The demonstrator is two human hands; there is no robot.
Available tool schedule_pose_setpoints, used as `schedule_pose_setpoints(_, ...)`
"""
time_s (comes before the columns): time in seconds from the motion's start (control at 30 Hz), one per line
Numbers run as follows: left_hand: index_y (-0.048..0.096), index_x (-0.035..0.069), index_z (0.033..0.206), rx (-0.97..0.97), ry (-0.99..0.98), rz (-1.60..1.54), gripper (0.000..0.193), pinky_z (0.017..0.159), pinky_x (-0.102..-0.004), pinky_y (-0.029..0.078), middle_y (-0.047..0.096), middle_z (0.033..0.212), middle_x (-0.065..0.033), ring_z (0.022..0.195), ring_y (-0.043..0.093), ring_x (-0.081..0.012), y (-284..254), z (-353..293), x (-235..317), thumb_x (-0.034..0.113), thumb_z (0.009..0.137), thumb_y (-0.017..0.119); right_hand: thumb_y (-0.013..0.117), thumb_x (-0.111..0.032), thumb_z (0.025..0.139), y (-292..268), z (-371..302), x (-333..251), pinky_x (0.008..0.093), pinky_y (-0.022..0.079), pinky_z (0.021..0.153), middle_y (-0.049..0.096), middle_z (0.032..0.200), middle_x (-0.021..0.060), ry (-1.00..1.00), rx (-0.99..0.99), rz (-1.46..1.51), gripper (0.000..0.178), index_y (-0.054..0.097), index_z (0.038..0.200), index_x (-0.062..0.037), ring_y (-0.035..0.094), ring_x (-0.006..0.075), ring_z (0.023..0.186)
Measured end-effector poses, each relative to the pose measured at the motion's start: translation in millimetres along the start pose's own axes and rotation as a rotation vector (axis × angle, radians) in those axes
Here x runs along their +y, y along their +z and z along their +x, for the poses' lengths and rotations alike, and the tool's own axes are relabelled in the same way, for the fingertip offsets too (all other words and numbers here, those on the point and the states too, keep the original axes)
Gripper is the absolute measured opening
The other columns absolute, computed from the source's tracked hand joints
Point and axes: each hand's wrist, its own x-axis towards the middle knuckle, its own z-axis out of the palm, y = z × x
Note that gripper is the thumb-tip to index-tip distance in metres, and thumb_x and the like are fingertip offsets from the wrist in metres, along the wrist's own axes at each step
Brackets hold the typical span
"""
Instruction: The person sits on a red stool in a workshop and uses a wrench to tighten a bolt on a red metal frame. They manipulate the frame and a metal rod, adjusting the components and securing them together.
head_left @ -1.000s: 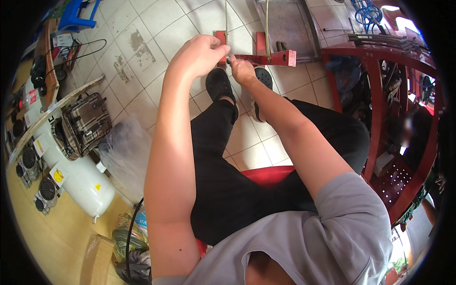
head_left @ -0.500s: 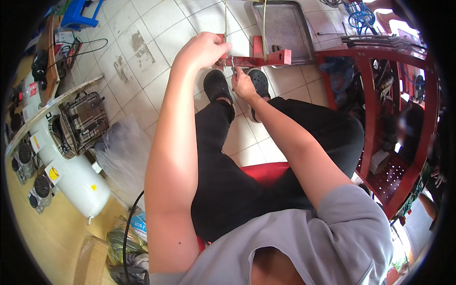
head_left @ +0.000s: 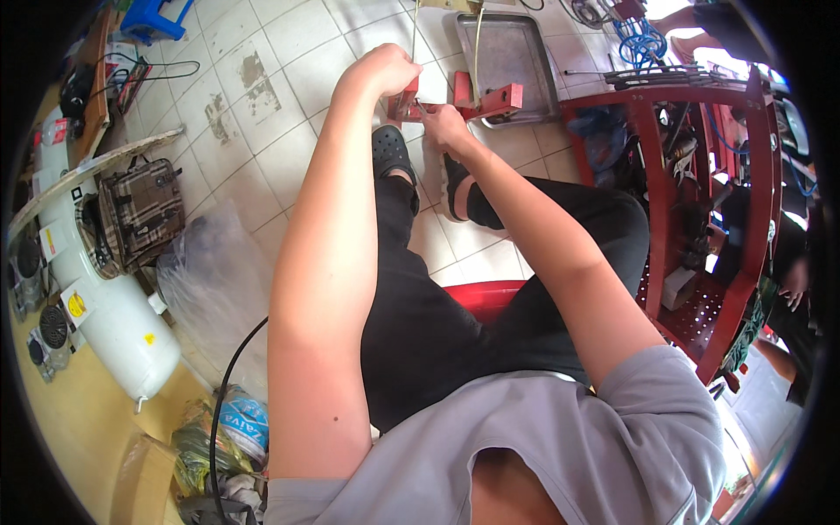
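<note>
A red metal frame [head_left: 497, 102] stands on the tiles ahead of my feet, with thin pale rods [head_left: 477, 61] rising from it. My left hand [head_left: 383, 72] is closed at the top of its left upright, beside one rod; the fingertips are partly hidden. Nearer to me, my right hand [head_left: 448, 129] grips a thin metallic hand tool [head_left: 421, 106] against the frame's left part. The fingers cover most of that tool, so I cannot tell its kind.
A grey metal tray [head_left: 512, 66] lies behind the frame. On the right stands a red rack [head_left: 643, 149] with tools; another person is beyond it. A white tank [head_left: 131, 337], a plaid bag [head_left: 144, 214] and plastic sheeting [head_left: 214, 271] are on the left.
The view has shifted slightly. My right hand has moved up over the frame's bar, covering more of the tool. My left hand is a little farther away. My right foot has drawn back.
</note>
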Motion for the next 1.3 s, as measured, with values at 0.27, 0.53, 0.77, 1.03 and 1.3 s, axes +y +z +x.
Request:
schedule_pose_setpoints(0.27, 0.063, 0.001, 0.099, 0.022, 0.009, 0.013, 0.036, 0.077, -0.0357, 0.044, 0.063, 0.09, -0.0146, 0.081, 0.058, -0.0246, -5, -3, 8, 0.031, 0.082, 0.055, 0.057, -0.014, 0.076, -18, 22, -11, 0.0342, 0.04, 0.042, 0.056, 0.061, 0.011, 0.051, -0.196, -0.038, 0.02, 0.06, 0.073, 0.0048, 0.051, 0.0189, 0.049)
schedule_pose_setpoints(0.53, 0.062, 0.001, 0.101, 0.007, -0.004, 0.023, 0.033, 0.078, -0.0361, 0.044, 0.063, 0.091, -0.0137, 0.083, 0.058, -0.0244, -4, -1, 7, 0.027, 0.083, 0.053, 0.046, -0.019, 0.083, -35, 45, -53, 0.0284, 0.029, 0.037, 0.049, 0.056, 0.0024, 0.198, -0.398, -0.118, 0.024, 0.056, 0.064, -0.0063, 0.04, 0.0116, 0.042)
schedule_pose_setpoints(0.77, 0.062, 0.001, 0.101, -0.01, -0.042, -0.022, 0.029, 0.068, -0.0315, 0.043, 0.061, 0.078, -0.0073, 0.069, 0.053, -0.0171, -5, 1, 7, 0.02, 0.083, 0.048, 0.045, -0.019, 0.083, -52, 69, -76, 0.021, 0.024, 0.034, 0.052, 0.057, 0.0044, 0.316, -0.554, -0.059, 0.023, 0.053, 0.065, -0.0088, 0.033, 0.0066, 0.037)
schedule_pose_setpoints(1.03, 0.062, -0.001, 0.096, 0.023, -0.059, -0.131, 0.028, 0.067, -0.0306, 0.043, 0.06, 0.076, -0.0072, 0.069, 0.053, -0.016, -1, 3, 0, 0.017, 0.081, 0.047, 0.032, -0.024, 0.081, -44, 65, -102, 0.0256, 0.026, 0.032, 0.061, 0.065, 0.0162, 0.277, -0.395, -0.162, 0.033, 0.054, 0.071, -0.002, 0.046, 0.0122, 0.039)
schedule_pose_setpoints(1.3, 0.062, -0.002, 0.091, 0.014, -0.066, -0.104, 0.026, 0.066, -0.0318, 0.042, 0.058, 0.071, -0.0062, 0.067, 0.051, -0.0163, -5, 0, 5, 0.016, 0.08, 0.046, 0.036, -0.021, 0.08, -37, 74, -92, 0.034, 0.029, 0.038, 0.051, 0.052, 0.0116, 0.137, -0.419, -0.162, 0.03, 0.054, 0.064, -0.0035, 0.042, 0.0181, 0.038)
